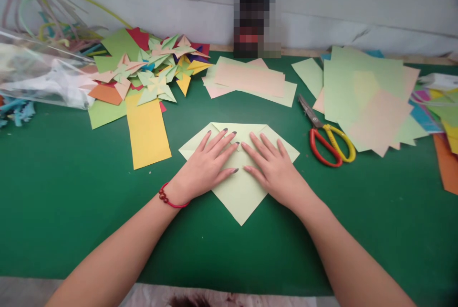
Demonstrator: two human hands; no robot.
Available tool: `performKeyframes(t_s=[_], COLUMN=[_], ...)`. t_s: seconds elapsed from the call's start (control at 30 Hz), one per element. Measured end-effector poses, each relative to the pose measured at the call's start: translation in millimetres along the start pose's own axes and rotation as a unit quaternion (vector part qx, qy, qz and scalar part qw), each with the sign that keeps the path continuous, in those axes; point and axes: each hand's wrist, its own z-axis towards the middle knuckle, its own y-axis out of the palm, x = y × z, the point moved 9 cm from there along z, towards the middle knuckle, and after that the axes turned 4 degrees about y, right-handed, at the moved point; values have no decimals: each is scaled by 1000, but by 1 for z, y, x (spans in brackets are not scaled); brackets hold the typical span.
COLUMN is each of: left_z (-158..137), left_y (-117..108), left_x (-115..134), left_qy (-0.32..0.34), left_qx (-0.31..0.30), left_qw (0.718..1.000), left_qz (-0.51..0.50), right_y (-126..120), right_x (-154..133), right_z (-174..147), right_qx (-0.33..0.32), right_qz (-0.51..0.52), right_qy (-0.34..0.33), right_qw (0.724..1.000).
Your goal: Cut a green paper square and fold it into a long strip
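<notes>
A pale green sheet of paper lies flat on the green table in front of me. Its top corner is folded down, giving a straight far edge, and a point faces me. My left hand rests open on the left half, fingers spread over the folded flap. On the right half lies my right hand, also open with fingers spread. The two index fingertips nearly meet near the tip of the flap, which they partly cover. A red beaded bracelet circles my left wrist.
Scissors with red and yellow handles lie right of the paper. Behind are stacked paper strips; at right, larger sheets. Several folded paper shapes, a yellow sheet and a clear plastic bag occupy the left.
</notes>
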Motion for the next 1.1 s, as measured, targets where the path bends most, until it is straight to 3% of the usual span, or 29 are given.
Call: performKeyframes(t_s=[0.23, 0.5, 0.6, 0.7, 0.87, 1.1], left_z=[-1, -6, -7, -7, -7, -6], left_y=[7, 9, 9, 10, 11, 10], left_x=[0, -23, -24, -24, -25, -24], left_qy=[7, -115, -127, -127, -123, -122], left_qx=[-40, -25, -13, -13, -26, -27], left_qw=[999, 992, 991, 991, 991, 991], left_qz=[0, 41, 36, 30, 36, 36], right_y=[0, 0, -7, -17, -11, -1], right_x=[-4, -7, -10, -21, -50, -29], right_z=[-1, -4, -4, -6, -14, -6], right_qx=[-14, -16, 1, 14, -59, -70], right_qz=[-2, -1, 19, 68, 108, 66], right_qy=[-11, -18, -24, -65, -180, -103], right_qw=[1000, 1000, 1000, 995, 976, 990])
